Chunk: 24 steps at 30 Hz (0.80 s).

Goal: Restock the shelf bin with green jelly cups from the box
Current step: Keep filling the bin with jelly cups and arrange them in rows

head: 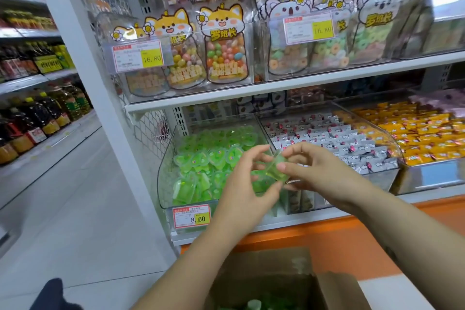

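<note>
Jelly cup (278, 167) pinched between left hand (247, 184), right hand (315, 171).

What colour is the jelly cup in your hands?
Translucent green; the head view shows the jelly cup clearly.

Box (334, 287) cut off by btm edge; inside mostly dark, only a few green tops show. Left hand (247, 191) & right hand (319, 171) cover near-right corner of the bin (163, 166). Jelly cup (276, 167) pinched betw. them is blurred: one or more, can't tell. Price tag (191, 215): small print unreadable. Dark shape (52, 294) near left, cropped, unidentifiable. Orange sweets (427, 131) run off right edge.
</note>
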### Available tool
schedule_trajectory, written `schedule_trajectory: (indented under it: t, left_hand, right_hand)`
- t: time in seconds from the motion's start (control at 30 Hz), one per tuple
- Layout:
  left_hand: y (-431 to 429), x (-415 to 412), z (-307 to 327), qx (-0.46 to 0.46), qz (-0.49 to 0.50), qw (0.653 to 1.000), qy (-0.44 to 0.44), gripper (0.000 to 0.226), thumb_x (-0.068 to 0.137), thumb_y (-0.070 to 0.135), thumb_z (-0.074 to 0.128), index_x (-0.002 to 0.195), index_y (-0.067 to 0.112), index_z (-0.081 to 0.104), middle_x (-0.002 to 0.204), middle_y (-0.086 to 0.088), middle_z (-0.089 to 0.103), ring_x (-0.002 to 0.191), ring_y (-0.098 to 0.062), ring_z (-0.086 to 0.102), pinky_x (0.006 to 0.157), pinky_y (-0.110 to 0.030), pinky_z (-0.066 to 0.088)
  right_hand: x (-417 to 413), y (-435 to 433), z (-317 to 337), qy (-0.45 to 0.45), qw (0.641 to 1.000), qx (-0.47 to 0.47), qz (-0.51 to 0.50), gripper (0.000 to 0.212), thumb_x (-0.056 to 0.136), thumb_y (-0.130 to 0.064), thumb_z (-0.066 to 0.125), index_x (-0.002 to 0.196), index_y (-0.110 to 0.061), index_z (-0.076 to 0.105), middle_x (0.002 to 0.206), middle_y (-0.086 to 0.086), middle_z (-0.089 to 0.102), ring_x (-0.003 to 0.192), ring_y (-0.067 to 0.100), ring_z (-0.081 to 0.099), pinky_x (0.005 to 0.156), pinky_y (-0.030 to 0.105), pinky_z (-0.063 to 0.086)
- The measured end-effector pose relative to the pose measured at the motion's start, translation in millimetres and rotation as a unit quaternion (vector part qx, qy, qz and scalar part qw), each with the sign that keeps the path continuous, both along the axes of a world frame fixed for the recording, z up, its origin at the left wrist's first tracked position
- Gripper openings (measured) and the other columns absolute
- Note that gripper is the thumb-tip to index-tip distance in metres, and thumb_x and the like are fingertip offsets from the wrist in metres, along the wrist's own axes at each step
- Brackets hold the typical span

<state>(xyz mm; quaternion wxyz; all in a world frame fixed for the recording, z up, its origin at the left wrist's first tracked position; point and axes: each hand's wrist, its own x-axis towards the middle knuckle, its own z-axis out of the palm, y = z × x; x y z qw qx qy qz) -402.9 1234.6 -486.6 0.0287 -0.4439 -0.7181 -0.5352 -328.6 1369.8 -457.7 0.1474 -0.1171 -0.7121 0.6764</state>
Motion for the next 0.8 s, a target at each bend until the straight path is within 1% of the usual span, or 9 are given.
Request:
schedule_trajectory:
  t: [0.07, 0.13, 0.23, 0.33, 0.43, 0.5, 0.63, 0.7, 0.8]
  left_hand:
    - [-6.0, -8.8, 6.9, 0.020, -0.033, 0.985, -0.165, 0.038, 0.088, 0.013, 0.062, 0.108, 0.042, 0.049, 0.114, 0.015, 0.057, 0.103, 0.002, 0.056, 0.086, -0.015, 0.048]
    - [-11.1, -17.5, 12.8, 0.026, -0.062, 0.948, -0.311, 0.025, 0.091, 0.016, 0.057, 0.108, 0.035, 0.056, 0.110, 0.008, 0.064, 0.097, -0.007, 0.063, 0.080, -0.024, 0.054]
    - [-13.7, -23.9, 18.2, 0.026, -0.115, 0.904, -0.412, 0.028, 0.081, 0.015, 0.061, 0.108, 0.022, 0.061, 0.086, 0.002, 0.070, 0.075, -0.009, 0.067, 0.068, -0.021, 0.056]
    - [-12.6, -30.1, 22.8, 0.048, -0.122, 0.886, -0.445, 0.035, 0.070, 0.012, 0.064, 0.105, 0.016, 0.062, 0.073, 0.003, 0.069, 0.065, -0.007, 0.066, 0.064, -0.020, 0.056]
    - [-8.1, -37.9, 25.9, 0.057, -0.109, 0.881, -0.456, 0.028, 0.082, 0.001, 0.059, 0.107, 0.013, 0.059, 0.081, -0.003, 0.069, 0.067, -0.010, 0.068, 0.064, -0.022, 0.057]
    - [-0.5, -43.6, 28.9, 0.063, -0.079, 0.888, -0.448, 0.023, 0.087, -0.003, 0.055, 0.104, 0.012, 0.056, 0.085, -0.008, 0.068, 0.066, -0.012, 0.069, 0.061, -0.022, 0.057]
    - [22.1, -72.8, 30.0, 0.072, 0.033, 0.912, -0.403, 0.020, 0.090, -0.006, 0.052, 0.103, 0.009, 0.050, 0.096, -0.016, 0.064, 0.067, -0.014, 0.066, 0.058, -0.020, 0.057]
    - [35.0, -89.9, 24.9, 0.047, 0.077, 0.918, -0.386, 0.027, 0.091, -0.007, 0.050, 0.115, 0.004, 0.047, 0.102, -0.020, 0.061, 0.070, -0.016, 0.064, 0.059, -0.020, 0.057]
    - [55.5, -106.7, 15.1, 0.006, 0.115, 0.912, -0.394, 0.036, 0.090, -0.009, 0.049, 0.124, 0.000, 0.045, 0.108, -0.023, 0.060, 0.069, -0.016, 0.062, 0.055, -0.020, 0.055]
  right_hand:
    - [-0.1, 3.4, 2.8, 0.002, 1.000, -0.012, 0.026, 0.013, 0.086, -0.006, 0.060, 0.097, -0.009, 0.054, 0.084, 0.006, 0.063, 0.070, 0.012, 0.061, 0.065, 0.020, 0.054]
    - [-0.5, 5.0, 4.6, 0.003, 0.998, -0.006, 0.060, 0.012, 0.087, -0.006, 0.058, 0.099, -0.009, 0.054, 0.084, 0.006, 0.065, 0.075, 0.014, 0.061, 0.071, 0.021, 0.052]
    - [-2.2, 2.5, 5.9, 0.019, 0.995, -0.020, 0.091, 0.013, 0.087, -0.003, 0.057, 0.100, -0.006, 0.055, 0.087, 0.008, 0.066, 0.077, 0.013, 0.063, 0.070, 0.019, 0.053]
    - [-5.7, 2.0, 6.6, 0.034, 0.996, -0.001, 0.081, 0.014, 0.087, -0.001, 0.057, 0.100, -0.005, 0.060, 0.094, 0.007, 0.068, 0.084, 0.012, 0.065, 0.076, 0.021, 0.055]
    - [-12.3, 1.1, 6.1, 0.044, 0.998, 0.018, 0.032, 0.014, 0.090, -0.004, 0.056, 0.099, -0.010, 0.065, 0.104, 0.006, 0.069, 0.089, 0.011, 0.064, 0.077, 0.022, 0.056]
    - [-17.8, 2.2, 6.5, 0.045, 0.998, 0.033, -0.019, 0.016, 0.093, -0.010, 0.053, 0.098, -0.015, 0.066, 0.106, 0.009, 0.068, 0.092, 0.014, 0.064, 0.080, 0.028, 0.057]
    - [-25.9, 23.1, 11.4, 0.034, 0.965, 0.207, -0.155, 0.018, 0.093, -0.015, 0.053, 0.104, -0.019, 0.067, 0.094, -0.008, 0.064, 0.096, 0.013, 0.061, 0.093, 0.039, 0.050]
    - [-29.5, 30.8, 10.0, 0.006, 0.962, 0.228, -0.153, 0.020, 0.093, -0.014, 0.054, 0.109, -0.015, 0.066, 0.098, -0.006, 0.064, 0.095, 0.012, 0.059, 0.095, 0.038, 0.048]
    - [-35.4, 32.1, 0.5, -0.067, 0.953, 0.279, -0.093, 0.028, 0.093, -0.015, 0.053, 0.120, -0.014, 0.061, 0.116, 0.001, 0.064, 0.102, 0.012, 0.057, 0.094, 0.028, 0.044]
